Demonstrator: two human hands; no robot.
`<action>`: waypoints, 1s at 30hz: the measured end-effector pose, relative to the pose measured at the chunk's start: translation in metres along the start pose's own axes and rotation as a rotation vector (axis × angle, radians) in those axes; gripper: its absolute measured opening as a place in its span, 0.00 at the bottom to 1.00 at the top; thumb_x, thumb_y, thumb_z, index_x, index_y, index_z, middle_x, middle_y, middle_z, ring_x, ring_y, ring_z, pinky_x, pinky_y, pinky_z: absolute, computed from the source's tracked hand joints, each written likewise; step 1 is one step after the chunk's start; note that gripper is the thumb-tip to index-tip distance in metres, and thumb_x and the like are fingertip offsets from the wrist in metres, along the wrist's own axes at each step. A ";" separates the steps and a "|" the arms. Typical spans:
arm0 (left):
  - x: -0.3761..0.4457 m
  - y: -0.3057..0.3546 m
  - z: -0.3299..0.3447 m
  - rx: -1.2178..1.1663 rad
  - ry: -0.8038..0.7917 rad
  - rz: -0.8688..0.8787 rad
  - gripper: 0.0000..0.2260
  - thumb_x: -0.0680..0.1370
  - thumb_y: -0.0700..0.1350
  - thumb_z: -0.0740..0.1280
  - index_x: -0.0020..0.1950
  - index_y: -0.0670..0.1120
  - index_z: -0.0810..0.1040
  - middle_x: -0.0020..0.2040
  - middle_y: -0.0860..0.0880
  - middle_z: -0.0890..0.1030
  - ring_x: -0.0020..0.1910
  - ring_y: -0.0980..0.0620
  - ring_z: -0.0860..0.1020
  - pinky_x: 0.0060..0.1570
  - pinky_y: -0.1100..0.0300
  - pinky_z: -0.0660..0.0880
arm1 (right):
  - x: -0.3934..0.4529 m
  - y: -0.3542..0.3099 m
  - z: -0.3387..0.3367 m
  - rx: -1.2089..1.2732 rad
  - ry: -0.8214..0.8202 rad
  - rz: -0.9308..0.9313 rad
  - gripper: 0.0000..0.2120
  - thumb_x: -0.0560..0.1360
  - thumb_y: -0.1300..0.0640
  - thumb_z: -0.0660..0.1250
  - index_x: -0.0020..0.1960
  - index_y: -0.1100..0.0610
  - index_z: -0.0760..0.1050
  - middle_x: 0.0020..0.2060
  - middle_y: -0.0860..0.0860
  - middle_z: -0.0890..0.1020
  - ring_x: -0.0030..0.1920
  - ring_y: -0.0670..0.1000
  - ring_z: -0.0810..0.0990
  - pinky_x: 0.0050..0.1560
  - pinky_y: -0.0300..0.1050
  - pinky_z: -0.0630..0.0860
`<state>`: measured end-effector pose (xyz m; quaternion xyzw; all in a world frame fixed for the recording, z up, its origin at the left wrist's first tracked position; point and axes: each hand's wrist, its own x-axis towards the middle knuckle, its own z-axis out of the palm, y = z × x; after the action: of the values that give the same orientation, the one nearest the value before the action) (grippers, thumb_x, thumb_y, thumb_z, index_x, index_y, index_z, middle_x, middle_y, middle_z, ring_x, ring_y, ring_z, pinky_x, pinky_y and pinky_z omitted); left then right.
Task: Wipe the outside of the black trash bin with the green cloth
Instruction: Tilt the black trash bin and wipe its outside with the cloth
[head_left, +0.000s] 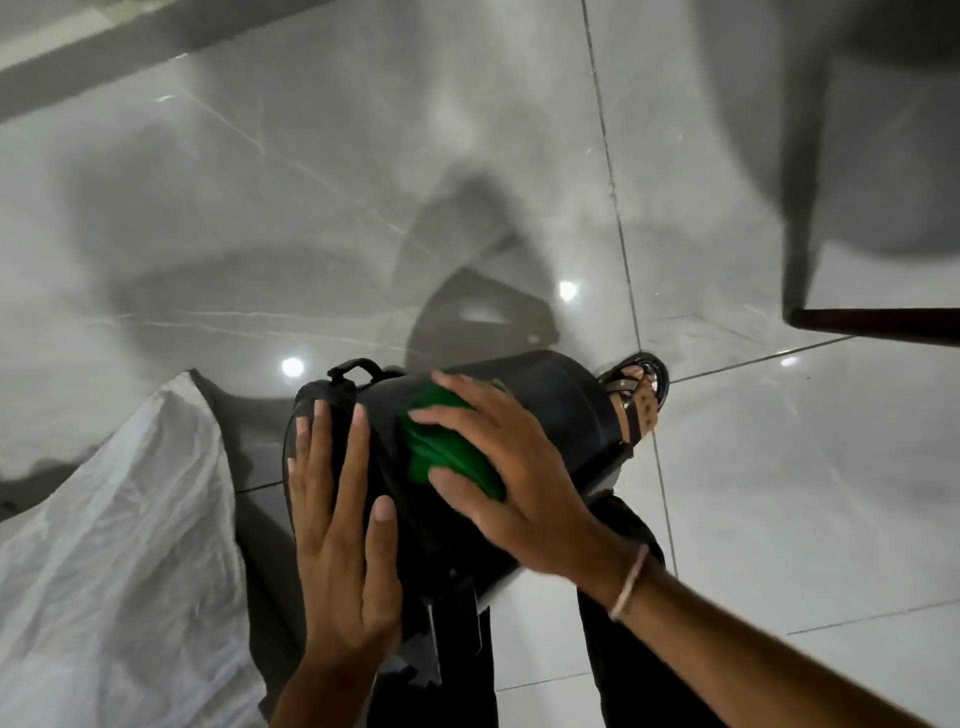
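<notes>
Bin: the black trash bin (550, 400) lies tipped on its side, propped against the person's legs above the tiled floor (311, 208); judged, it is held this way so the curved wall faces up within easy reach of the cloth; its lid end with a small handle (356, 370) points to the left of the view.

Cloth: the green cloth (441, 447) is bunched flat on the upturned wall of the bin, roughly mid-body; most of it sits under the palm, with green showing between the spread fingers.

Right hand: the right hand (498, 467) presses down on the cloth, fingers splayed wide and flat rather than curled; nothing is pinched, the cloth is trapped between palm and bin; a broad flat press likely spreads the contact for a wiping stroke; a thin bracelet (631, 582) sits at the wrist.

Left hand: the left hand (343, 525) lies open along the lid end of the bin, fingers straight, thumb resting on the bin wall; it closes round nothing; judged, it braces the bin so it does not roll or slide under the wiping pressure.

Support: a sandalled foot (639, 389) stands just beyond the bin's far end; whether it touches the bin I cannot tell.

Surroundings: a crumpled white sack (119, 545) lies to the left, just beside the bin; a dark furniture leg (872, 325) shows at the right edge, well apart.

Progress: wiping appears under way on the upper side; the underside against the legs is hidden, so the bin probably needs turning to reach it.
</notes>
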<state>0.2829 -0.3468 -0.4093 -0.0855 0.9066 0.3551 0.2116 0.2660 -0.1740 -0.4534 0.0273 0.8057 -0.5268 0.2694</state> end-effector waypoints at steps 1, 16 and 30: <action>0.000 0.000 0.001 0.002 0.000 0.017 0.27 0.83 0.49 0.52 0.84 0.49 0.59 0.87 0.47 0.55 0.88 0.47 0.50 0.86 0.41 0.47 | -0.023 0.006 -0.002 -0.001 0.026 -0.006 0.22 0.81 0.44 0.64 0.74 0.44 0.72 0.80 0.44 0.68 0.81 0.46 0.66 0.83 0.50 0.58; -0.040 0.009 0.036 0.183 -0.043 0.285 0.28 0.87 0.58 0.48 0.86 0.51 0.53 0.88 0.49 0.51 0.88 0.44 0.50 0.86 0.45 0.44 | -0.067 0.082 0.001 0.046 0.346 0.267 0.23 0.85 0.42 0.60 0.73 0.54 0.73 0.76 0.50 0.74 0.77 0.48 0.71 0.77 0.32 0.65; -0.126 -0.014 0.069 0.276 0.017 0.366 0.31 0.86 0.58 0.51 0.86 0.47 0.50 0.88 0.50 0.50 0.88 0.49 0.51 0.86 0.46 0.45 | -0.045 0.055 -0.004 -0.001 -0.032 0.124 0.17 0.81 0.45 0.65 0.69 0.46 0.77 0.76 0.44 0.74 0.77 0.44 0.71 0.78 0.49 0.64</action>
<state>0.4223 -0.3100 -0.4073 0.1073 0.9487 0.2592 0.1456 0.3208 -0.1358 -0.4776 0.0689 0.7984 -0.5089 0.3143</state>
